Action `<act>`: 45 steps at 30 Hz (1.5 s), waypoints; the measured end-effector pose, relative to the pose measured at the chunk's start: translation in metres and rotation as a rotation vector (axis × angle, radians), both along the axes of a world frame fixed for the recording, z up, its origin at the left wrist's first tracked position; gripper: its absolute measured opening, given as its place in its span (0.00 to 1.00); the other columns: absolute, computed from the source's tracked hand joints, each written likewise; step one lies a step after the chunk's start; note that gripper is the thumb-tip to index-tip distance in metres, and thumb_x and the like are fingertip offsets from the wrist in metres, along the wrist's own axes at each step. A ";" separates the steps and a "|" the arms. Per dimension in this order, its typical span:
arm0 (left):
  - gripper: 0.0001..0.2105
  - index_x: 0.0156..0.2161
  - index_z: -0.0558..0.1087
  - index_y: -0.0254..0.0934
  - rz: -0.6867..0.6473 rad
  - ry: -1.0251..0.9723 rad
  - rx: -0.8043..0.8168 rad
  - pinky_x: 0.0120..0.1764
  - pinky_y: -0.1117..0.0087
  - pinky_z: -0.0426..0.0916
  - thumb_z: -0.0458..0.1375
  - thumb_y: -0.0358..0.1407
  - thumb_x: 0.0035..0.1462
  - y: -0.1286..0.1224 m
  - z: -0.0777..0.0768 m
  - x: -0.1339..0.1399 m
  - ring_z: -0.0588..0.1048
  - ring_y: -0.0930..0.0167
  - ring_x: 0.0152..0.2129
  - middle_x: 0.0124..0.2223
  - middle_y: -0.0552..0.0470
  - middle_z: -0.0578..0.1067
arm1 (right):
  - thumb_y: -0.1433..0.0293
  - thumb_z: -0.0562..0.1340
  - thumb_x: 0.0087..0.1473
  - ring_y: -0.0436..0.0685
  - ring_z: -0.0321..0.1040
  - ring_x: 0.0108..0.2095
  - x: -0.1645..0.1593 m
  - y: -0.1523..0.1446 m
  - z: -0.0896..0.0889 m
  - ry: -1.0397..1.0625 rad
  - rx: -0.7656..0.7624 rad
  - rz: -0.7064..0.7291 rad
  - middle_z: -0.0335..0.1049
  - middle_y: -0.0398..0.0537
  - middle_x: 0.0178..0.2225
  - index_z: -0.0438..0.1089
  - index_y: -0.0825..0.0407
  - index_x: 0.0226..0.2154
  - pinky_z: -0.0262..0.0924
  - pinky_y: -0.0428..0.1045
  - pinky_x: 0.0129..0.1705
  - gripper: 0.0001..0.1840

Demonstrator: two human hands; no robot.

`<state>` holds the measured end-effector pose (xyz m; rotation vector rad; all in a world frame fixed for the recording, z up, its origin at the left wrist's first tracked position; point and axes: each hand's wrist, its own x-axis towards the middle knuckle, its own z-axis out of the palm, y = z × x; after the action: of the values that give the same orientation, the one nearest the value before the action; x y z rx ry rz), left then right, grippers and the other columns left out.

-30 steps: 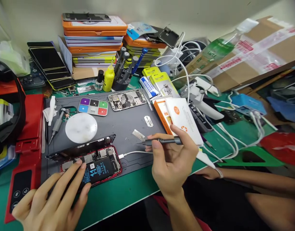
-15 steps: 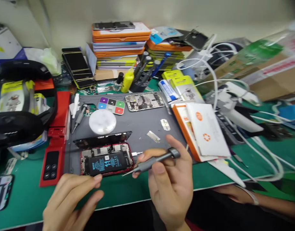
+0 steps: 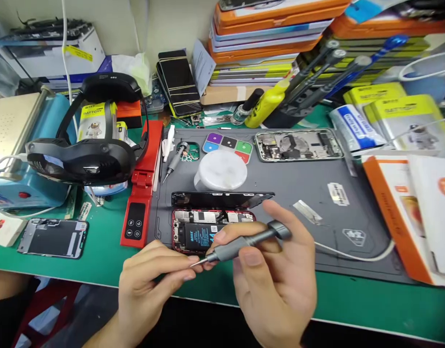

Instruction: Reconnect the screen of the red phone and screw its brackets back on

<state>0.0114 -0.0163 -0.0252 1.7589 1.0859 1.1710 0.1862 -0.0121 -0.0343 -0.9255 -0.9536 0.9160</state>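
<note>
Gripping a screwdriver (image 3: 244,244), the right hand (image 3: 276,285) meets the left hand (image 3: 153,280), whose fingers (image 3: 179,275) pinch its tip above an opened phone (image 3: 200,232) near the table's front edge.

Both hands are bare: the left hand (image 3: 155,280) and right hand (image 3: 276,285) wear no gloves, rings or watch. The left forearm is bare too, with no sleeve in view. Fingernails are short and plain.
</note>
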 end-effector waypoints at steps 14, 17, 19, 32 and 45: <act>0.08 0.53 0.83 0.42 -0.070 -0.071 -0.008 0.41 0.70 0.80 0.63 0.31 0.76 -0.004 -0.012 -0.005 0.87 0.72 0.38 0.45 0.54 0.89 | 0.67 0.63 0.77 0.52 0.80 0.28 0.001 -0.002 -0.003 0.096 -0.083 0.115 0.81 0.43 0.40 0.70 0.38 0.68 0.82 0.47 0.29 0.21; 0.06 0.52 0.83 0.40 -0.078 -0.092 0.027 0.42 0.73 0.79 0.63 0.34 0.76 -0.003 -0.015 -0.004 0.86 0.75 0.37 0.43 0.54 0.89 | 0.66 0.63 0.78 0.52 0.80 0.28 0.001 -0.003 0.000 0.145 -0.142 0.142 0.80 0.42 0.41 0.71 0.35 0.68 0.82 0.48 0.29 0.20; 0.05 0.51 0.83 0.39 -0.084 -0.096 0.034 0.42 0.74 0.78 0.63 0.34 0.76 -0.003 -0.016 -0.004 0.86 0.76 0.37 0.43 0.55 0.89 | 0.65 0.64 0.78 0.51 0.79 0.28 0.001 -0.004 0.001 0.163 -0.162 0.151 0.80 0.41 0.40 0.72 0.34 0.67 0.82 0.47 0.30 0.20; 0.08 0.54 0.83 0.37 -0.140 -0.108 0.013 0.42 0.71 0.78 0.64 0.30 0.75 -0.004 -0.018 -0.007 0.87 0.74 0.39 0.45 0.53 0.89 | 0.63 0.68 0.76 0.48 0.77 0.27 0.004 -0.003 0.001 0.107 -0.172 0.130 0.82 0.38 0.39 0.74 0.32 0.65 0.79 0.43 0.32 0.19; 0.08 0.55 0.82 0.36 -0.171 -0.106 0.020 0.41 0.71 0.77 0.65 0.31 0.74 -0.003 -0.017 -0.008 0.86 0.74 0.39 0.46 0.51 0.89 | 0.63 0.68 0.75 0.48 0.77 0.26 0.006 -0.003 0.001 0.149 -0.209 0.176 0.81 0.37 0.39 0.74 0.32 0.64 0.81 0.43 0.29 0.19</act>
<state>0.0033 -0.0195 -0.0427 1.7466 0.8467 1.1581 0.1917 -0.0148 -0.0338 -0.9443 -0.8308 1.2353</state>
